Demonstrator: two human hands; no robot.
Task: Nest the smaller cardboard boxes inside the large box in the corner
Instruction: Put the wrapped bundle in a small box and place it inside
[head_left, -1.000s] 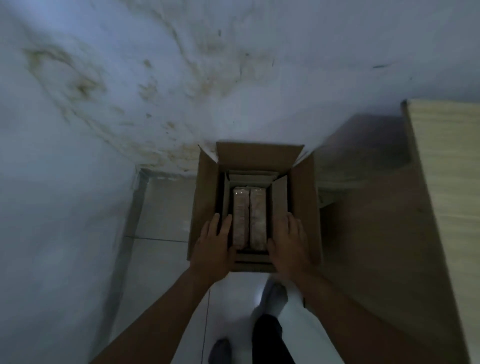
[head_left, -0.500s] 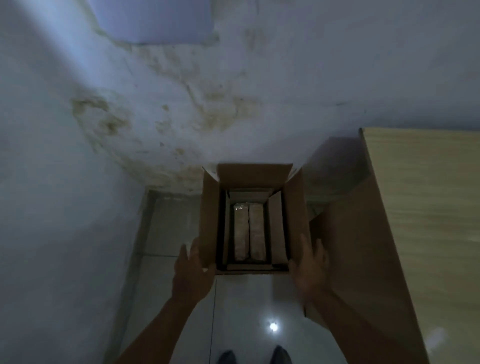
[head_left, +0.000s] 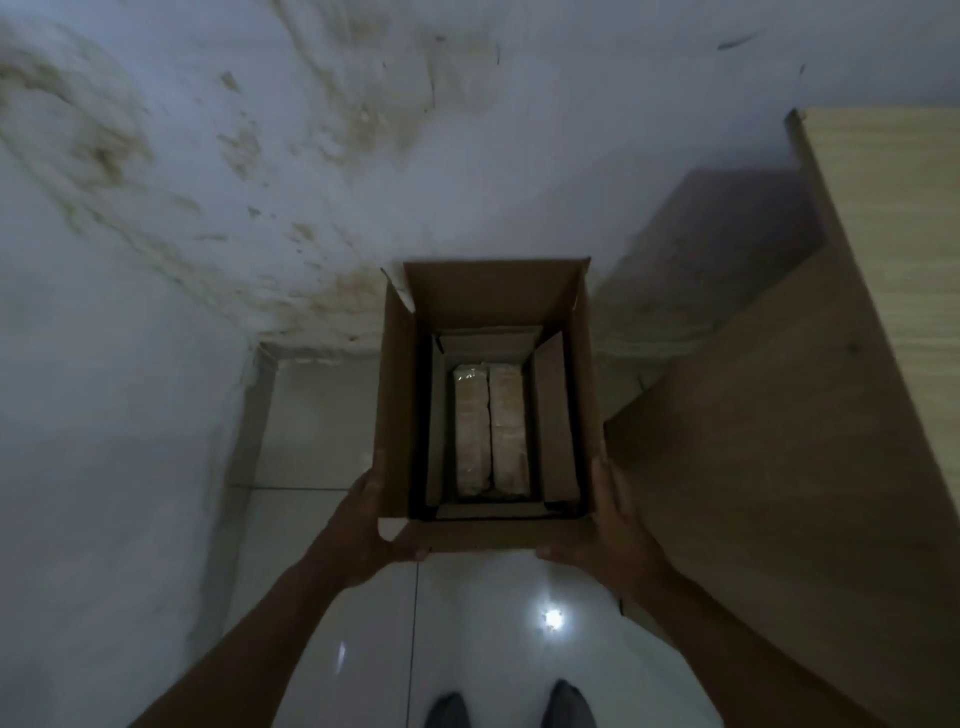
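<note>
A large brown cardboard box (head_left: 493, 291) stands open in the corner of the room, its flaps up. A smaller open cardboard box (head_left: 556, 415) sits nested inside it, and two pale wrapped packets (head_left: 491, 426) lie side by side at the bottom. My left hand (head_left: 358, 525) grips the large box's near left corner, thumb against the front wall. At the near right corner my right hand (head_left: 608, 519) holds the box the same way.
A stained white wall (head_left: 260, 156) runs behind and to the left of the box. A wooden cabinet (head_left: 857, 364) stands close on the right. Glossy white floor tiles (head_left: 467, 623) lie in front, with my shoes (head_left: 447, 709) at the bottom edge.
My hands came out of the inner box, moved to the outside of the large box, and now grip its near corners. The view has shifted closer.
</note>
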